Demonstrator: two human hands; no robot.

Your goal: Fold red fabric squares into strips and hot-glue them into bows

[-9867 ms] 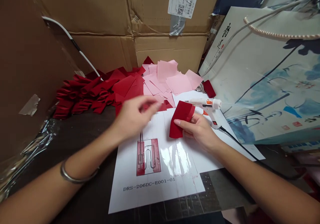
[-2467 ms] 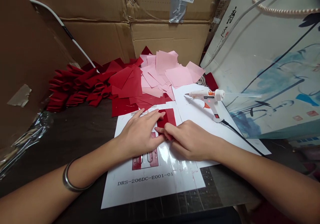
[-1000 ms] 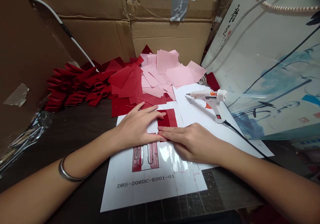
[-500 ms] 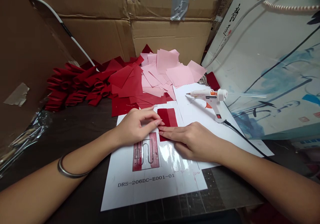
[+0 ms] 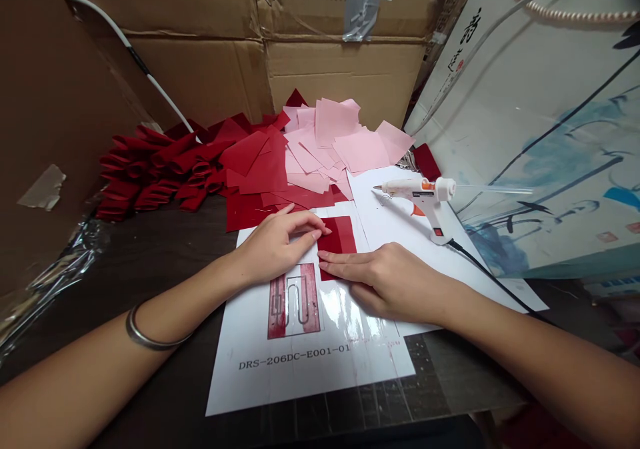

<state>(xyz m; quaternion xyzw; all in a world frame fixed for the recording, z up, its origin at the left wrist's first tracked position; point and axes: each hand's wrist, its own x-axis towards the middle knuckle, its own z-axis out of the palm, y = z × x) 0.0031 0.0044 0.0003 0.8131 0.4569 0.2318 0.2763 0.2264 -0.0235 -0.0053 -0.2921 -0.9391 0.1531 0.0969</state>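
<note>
A folded dark red fabric piece [image 5: 343, 234] lies on a clear-covered white printed sheet [image 5: 250, 385]. My left hand [image 5: 280, 245] is at its upper left edge, thumb and index finger drawn together in a pinch there. Across the lower part of the same piece my right hand [image 5: 380, 279] rests, its index and middle fingers stretched out flat and pressing down. Just below my left hand is a printed rectangle [image 5: 293, 301] with red-stained bands and a line drawing. What lies under my right palm is hidden.
Behind the hands lie loose red fabric pieces [image 5: 265, 169] and pink pieces [image 5: 360, 149]. Folded red loops [image 5: 150, 169] are heaped at the left. A white glue gun [image 5: 425, 199] stands on paper at the right, its black cord [image 5: 485, 272] trailing. Cardboard [image 5: 340, 75] walls the back.
My left fingertips have slid slightly upward along the red piece's left edge, away from the right fingertips. My right hand stays nearly still. The view has shifted a little.
</note>
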